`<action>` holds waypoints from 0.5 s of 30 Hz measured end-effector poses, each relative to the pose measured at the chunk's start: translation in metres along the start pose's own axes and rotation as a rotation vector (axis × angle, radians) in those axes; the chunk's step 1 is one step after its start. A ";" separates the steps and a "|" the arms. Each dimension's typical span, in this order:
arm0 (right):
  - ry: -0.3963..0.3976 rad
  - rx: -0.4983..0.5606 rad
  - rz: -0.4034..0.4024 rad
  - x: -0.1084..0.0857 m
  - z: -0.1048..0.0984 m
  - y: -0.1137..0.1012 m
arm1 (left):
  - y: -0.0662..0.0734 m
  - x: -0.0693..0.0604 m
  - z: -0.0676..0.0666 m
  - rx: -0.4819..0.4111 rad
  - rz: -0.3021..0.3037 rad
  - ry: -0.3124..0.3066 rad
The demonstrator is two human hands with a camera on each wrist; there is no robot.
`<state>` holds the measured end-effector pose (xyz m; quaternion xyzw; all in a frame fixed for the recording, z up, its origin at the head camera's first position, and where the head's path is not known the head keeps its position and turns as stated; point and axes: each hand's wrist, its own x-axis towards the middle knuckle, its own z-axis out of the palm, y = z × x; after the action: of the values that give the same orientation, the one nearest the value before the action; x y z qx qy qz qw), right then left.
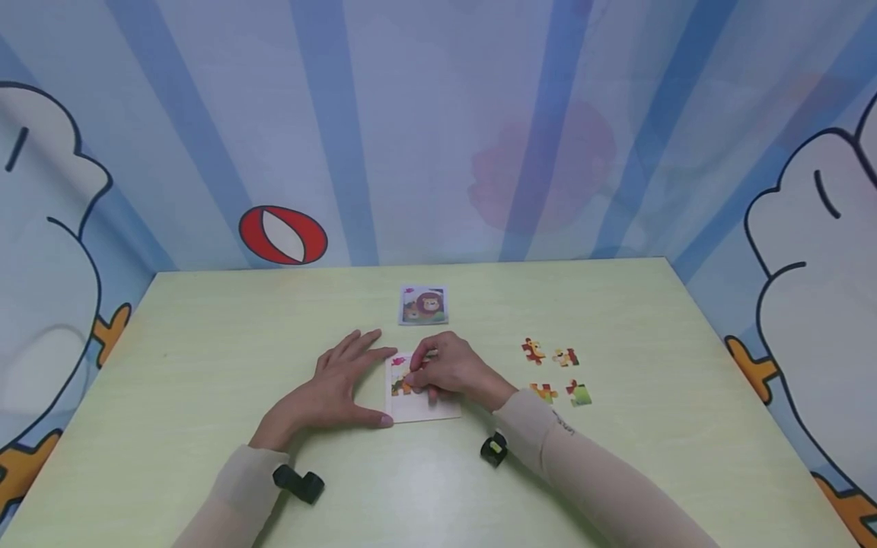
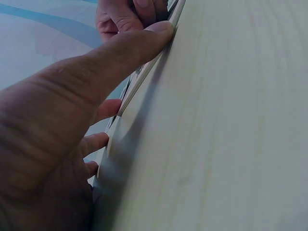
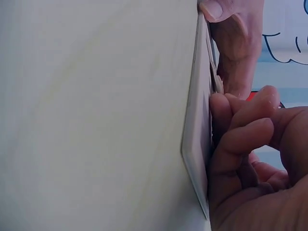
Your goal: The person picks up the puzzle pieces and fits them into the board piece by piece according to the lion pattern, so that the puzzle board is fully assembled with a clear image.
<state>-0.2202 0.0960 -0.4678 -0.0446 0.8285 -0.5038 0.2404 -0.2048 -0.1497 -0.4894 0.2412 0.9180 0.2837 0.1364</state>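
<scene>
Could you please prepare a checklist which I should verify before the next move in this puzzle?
1. Left grip touches the board at its left edge: ok.
2. Right grip is over the board: ok.
3. Right grip pinches a piece: cannot tell, the contact is hidden.
4. Lion card lies beyond the board, picture uncovered: ok.
5. Four loose pieces are visible right of the board: ok.
6. Board is completely filled: not ok, its lower part is bare.
</scene>
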 end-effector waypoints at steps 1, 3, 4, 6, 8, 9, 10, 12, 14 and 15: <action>-0.001 0.016 0.000 0.000 0.000 0.001 | 0.000 0.000 0.000 0.000 0.001 0.001; -0.006 0.049 -0.002 0.000 0.000 0.002 | -0.001 0.000 0.001 0.001 0.004 0.002; -0.008 0.063 -0.002 0.001 0.000 0.003 | -0.001 0.001 0.001 0.002 0.005 0.003; -0.014 0.091 -0.002 0.000 0.000 0.004 | -0.001 0.001 0.001 0.002 0.008 0.004; -0.016 0.109 0.001 0.000 0.000 0.004 | -0.001 0.001 0.001 0.004 0.011 0.004; -0.014 0.110 0.004 0.000 0.001 0.004 | -0.001 0.001 0.001 0.004 0.011 0.004; -0.012 0.108 0.008 0.000 0.001 0.003 | -0.001 0.001 0.001 0.005 0.010 0.004; -0.001 0.086 0.016 -0.001 0.001 0.001 | -0.002 0.001 0.001 0.005 0.009 0.004; 0.014 0.042 0.017 -0.001 0.001 -0.002 | -0.001 0.001 0.001 0.006 0.007 0.003; 0.022 0.009 0.015 -0.001 0.001 -0.003 | -0.001 0.001 0.001 0.005 0.006 0.003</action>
<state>-0.2188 0.0940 -0.4651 -0.0320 0.8292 -0.5060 0.2352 -0.2055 -0.1499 -0.4906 0.2437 0.9182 0.2821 0.1338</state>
